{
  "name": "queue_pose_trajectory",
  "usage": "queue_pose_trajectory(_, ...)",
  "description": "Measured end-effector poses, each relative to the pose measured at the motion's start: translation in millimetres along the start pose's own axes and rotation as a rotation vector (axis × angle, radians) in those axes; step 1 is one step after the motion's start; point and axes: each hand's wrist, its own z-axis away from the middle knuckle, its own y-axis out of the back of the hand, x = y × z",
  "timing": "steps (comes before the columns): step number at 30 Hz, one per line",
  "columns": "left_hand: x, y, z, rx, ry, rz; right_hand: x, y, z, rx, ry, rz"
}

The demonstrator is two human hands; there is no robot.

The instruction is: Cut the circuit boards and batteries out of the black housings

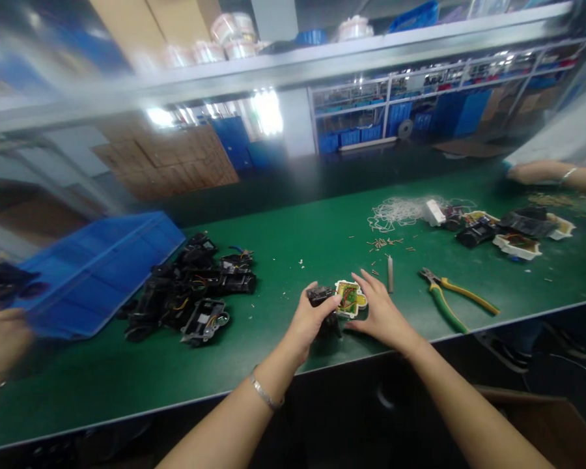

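My left hand [306,320] is closed around a black plastic housing [321,297] near the front edge of the green table. Right beside that housing is a white housing [350,298] with a green-yellow circuit board and red wires inside. The fingers of my right hand [381,311] grip this white housing from its right side, and my left thumb reaches to its left rim. Whether the two housings are still joined, I cannot tell. To the right lie a thin pale rod-like tool [390,273] and pliers [452,296] with green and yellow handles, spread apart.
Black device parts [190,286] are piled at left beside a tilted blue bin [102,273]. Several screws [383,243], tangled white strings [400,212] and white-edged housings [517,246] lie at right. Other people's hands show at far left [2,339] and upper right [542,172].
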Motion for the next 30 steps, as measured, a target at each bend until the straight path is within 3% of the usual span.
queue_pose_trajectory(6, -10, 18.7, -12, 0.159, -0.200, -0.337, 12, -21, -4, -0.039, 0.053, -0.106)
queue_pose_trajectory(10, -5, 26.1, -18, 0.265, -0.304, -0.590, 5, -11, -2, -0.080, 0.138, -0.128)
queue_pose_trajectory(13, 12, 19.8, -14, 0.305, -0.496, -0.832, 13, -1, -5, -0.010, 0.091, -0.058)
queue_pose_trajectory(15, 24, 9.9, -12, 0.212, -0.608, -1.011, 27, 2, -8, 0.134, 0.002, 0.086)
queue_pose_trajectory(17, 33, -2.8, -14, 0.045, -0.632, -1.169, 42, 4, -12, 0.257, -0.103, 0.271)
queue_pose_trajectory(20, 40, -21.1, -25, -0.175, -0.525, -1.319, 61, 7, -15, 0.260, -0.200, 0.439)
queue_pose_trajectory(23, 42, -29.9, -40, -0.325, -0.350, -1.413, 69, 14, -15, 0.212, -0.207, 0.439)
queue_pose_trajectory(26, 45, -28.0, -50, -0.376, -0.276, -1.457, 69, 23, -11, 0.221, -0.231, 0.402)
queue_pose_trajectory(30, 44, -20.5, -53, -0.292, -0.295, -1.483, 58, 26, -4, 0.263, -0.266, 0.317)
